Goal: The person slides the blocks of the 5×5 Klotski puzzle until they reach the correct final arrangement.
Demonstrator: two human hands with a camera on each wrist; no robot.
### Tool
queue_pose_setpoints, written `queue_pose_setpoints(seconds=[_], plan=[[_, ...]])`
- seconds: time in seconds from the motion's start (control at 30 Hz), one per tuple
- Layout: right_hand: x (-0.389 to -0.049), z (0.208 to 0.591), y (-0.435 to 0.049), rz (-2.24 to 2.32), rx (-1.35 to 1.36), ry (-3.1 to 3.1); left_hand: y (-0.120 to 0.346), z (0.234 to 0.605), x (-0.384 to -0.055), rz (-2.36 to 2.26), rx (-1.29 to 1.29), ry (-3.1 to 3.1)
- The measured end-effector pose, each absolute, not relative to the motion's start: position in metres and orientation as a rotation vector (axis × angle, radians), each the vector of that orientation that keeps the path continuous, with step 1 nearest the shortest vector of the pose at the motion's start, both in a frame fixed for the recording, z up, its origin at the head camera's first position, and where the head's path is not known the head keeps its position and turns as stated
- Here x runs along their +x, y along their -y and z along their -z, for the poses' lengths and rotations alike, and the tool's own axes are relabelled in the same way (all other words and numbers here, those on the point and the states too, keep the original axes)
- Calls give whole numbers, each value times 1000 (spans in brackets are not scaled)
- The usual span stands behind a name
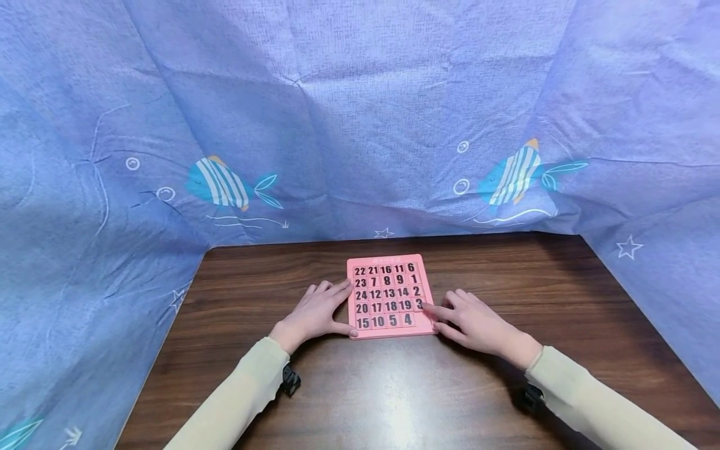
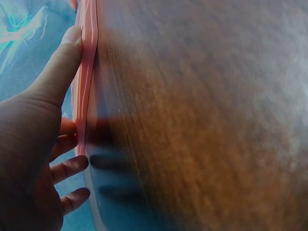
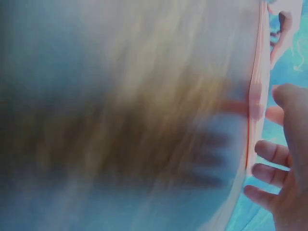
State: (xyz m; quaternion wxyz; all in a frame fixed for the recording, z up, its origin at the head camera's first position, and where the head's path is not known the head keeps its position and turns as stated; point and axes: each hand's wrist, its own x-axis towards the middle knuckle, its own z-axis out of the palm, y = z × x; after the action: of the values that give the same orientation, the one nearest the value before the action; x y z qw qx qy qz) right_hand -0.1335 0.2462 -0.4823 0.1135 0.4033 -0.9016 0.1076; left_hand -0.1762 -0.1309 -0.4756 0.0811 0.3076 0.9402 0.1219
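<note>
The pink number board (image 1: 371,334) is lying around the middle of the brown table (image 1: 281,269), looking partly sorted: 7, 8, 9 are sitting in order, but other rows are looking mixed. Your left hand (image 1: 316,312) is touching its left edge, fingers spread, and your right hand (image 1: 475,322) is touching the 3 tile (image 1: 419,304) with one straight finger, both gripping nothing. Blue cloth (image 1: 360,125) is hanging on the far side, and nothing is blocking the near right gap.

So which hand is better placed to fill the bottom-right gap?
Right hand, probably: its fingertip is at tile 3, above that gap; the left hand touches the board's left edge.
</note>
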Motion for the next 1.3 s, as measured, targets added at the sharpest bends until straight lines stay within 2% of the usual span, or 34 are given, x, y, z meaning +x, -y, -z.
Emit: queue_pose_setpoints(seconds=[0.37, 0.93, 1.3], plan=[[-114, 476, -218, -247, 1437, 2590, 131, 475, -176, -374, 927, -2818], [-104, 471, -240, -282, 1323, 2723, 131, 473, -174, -380, 936, -2822], [-115, 474, -199, -208, 1400, 2507, 132, 476, -176, -368, 954, -2829]])
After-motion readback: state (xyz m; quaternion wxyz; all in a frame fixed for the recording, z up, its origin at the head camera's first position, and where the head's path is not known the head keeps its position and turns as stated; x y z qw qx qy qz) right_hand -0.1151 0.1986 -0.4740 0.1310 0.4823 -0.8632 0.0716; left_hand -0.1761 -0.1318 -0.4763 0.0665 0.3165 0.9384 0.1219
